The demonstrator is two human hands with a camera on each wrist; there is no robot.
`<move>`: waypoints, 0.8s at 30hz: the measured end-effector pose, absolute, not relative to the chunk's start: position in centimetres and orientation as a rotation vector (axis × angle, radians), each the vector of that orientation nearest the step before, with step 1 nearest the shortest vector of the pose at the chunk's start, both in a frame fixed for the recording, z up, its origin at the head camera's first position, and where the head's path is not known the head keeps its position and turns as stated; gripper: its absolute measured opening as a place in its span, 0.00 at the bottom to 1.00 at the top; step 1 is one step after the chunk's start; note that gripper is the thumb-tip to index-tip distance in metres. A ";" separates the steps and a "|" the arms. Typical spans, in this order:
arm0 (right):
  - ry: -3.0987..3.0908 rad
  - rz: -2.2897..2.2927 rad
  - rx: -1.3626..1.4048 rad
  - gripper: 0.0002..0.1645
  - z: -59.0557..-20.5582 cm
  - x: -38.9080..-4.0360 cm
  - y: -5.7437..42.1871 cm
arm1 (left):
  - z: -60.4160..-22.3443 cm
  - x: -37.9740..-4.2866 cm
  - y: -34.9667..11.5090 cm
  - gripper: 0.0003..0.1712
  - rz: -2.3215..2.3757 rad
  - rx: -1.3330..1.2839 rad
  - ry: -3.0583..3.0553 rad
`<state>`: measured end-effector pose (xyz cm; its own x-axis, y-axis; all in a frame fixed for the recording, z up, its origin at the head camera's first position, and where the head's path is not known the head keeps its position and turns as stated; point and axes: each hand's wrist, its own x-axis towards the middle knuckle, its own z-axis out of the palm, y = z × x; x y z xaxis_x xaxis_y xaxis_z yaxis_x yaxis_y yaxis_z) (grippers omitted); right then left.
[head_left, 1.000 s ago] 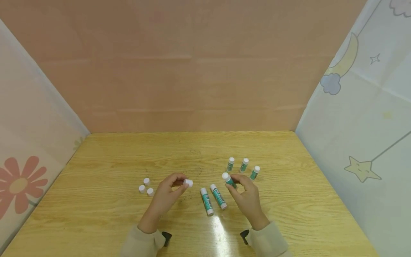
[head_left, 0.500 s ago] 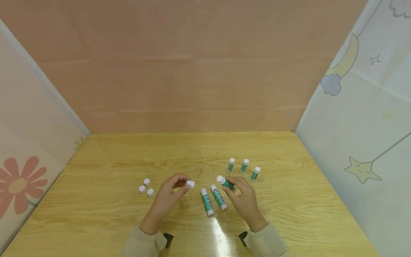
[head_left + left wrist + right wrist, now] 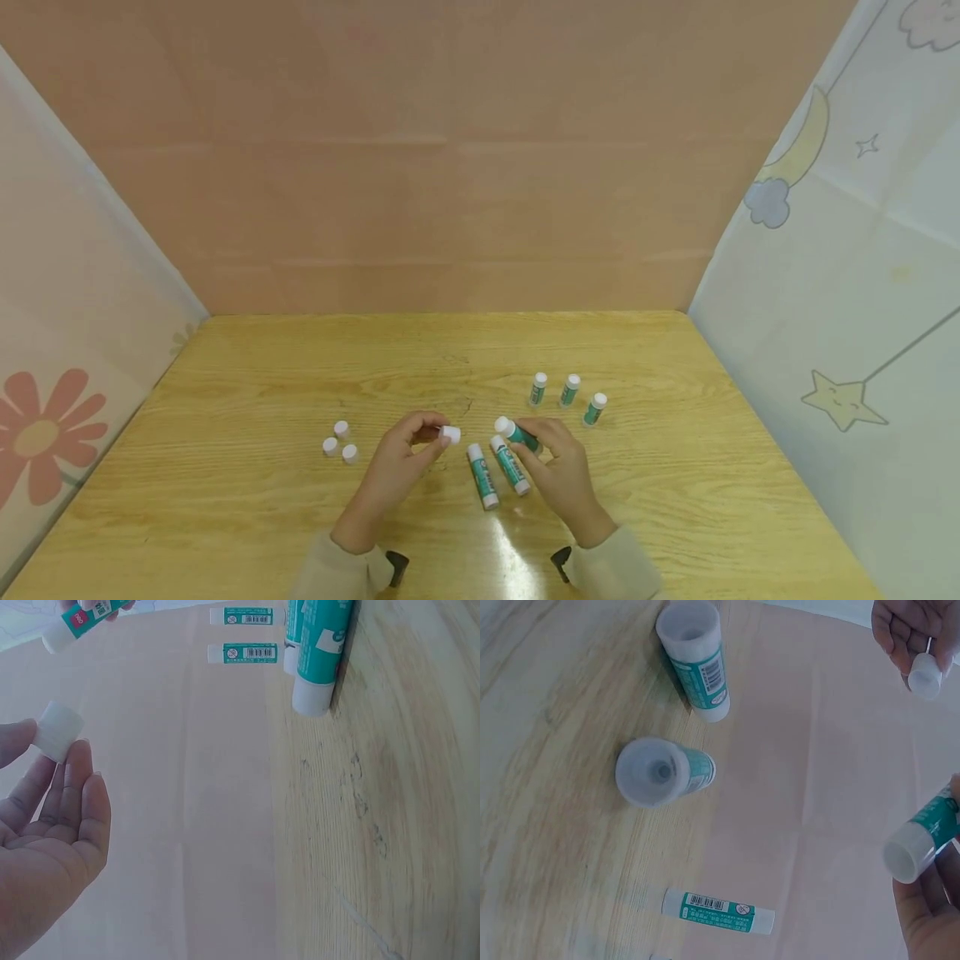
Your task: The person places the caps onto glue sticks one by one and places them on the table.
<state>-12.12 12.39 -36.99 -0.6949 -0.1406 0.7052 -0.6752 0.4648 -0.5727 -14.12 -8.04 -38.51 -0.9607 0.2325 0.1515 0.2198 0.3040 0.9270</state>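
Note:
My left hand (image 3: 397, 467) pinches a small white cap (image 3: 451, 435) between thumb and fingertips, above the table. In the left wrist view the cap (image 3: 58, 731) has its side to the camera. My right hand (image 3: 566, 479) grips a green and white glue stick (image 3: 521, 435), tilted with its white end towards the cap. A short gap separates the two. Below and between the hands, two glue sticks, a left one (image 3: 483, 477) and a right one (image 3: 510, 465), lie side by side on the table.
Behind the right hand stand three glue sticks, a left (image 3: 537, 390), a middle (image 3: 570, 391) and a right one (image 3: 595, 410). Left of the left hand sit three white caps (image 3: 341, 429) on the wooden table (image 3: 247, 367). Printed cloth walls border the table's sides.
My right hand has moved left with the glue stick and tipped its white end further towards the cap. The left hand has moved slightly right with the cap.

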 end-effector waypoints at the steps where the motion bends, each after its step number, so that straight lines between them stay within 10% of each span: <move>1: -2.135 1.201 0.671 0.19 -36.9 -12.1 12.3 | -38.5 -14.1 -8.0 0.09 1.796 0.439 2.524; 24: -2.132 1.173 0.743 0.21 -40.5 -13.1 12.5 | -38.6 -14.0 -7.5 0.09 1.835 0.439 2.486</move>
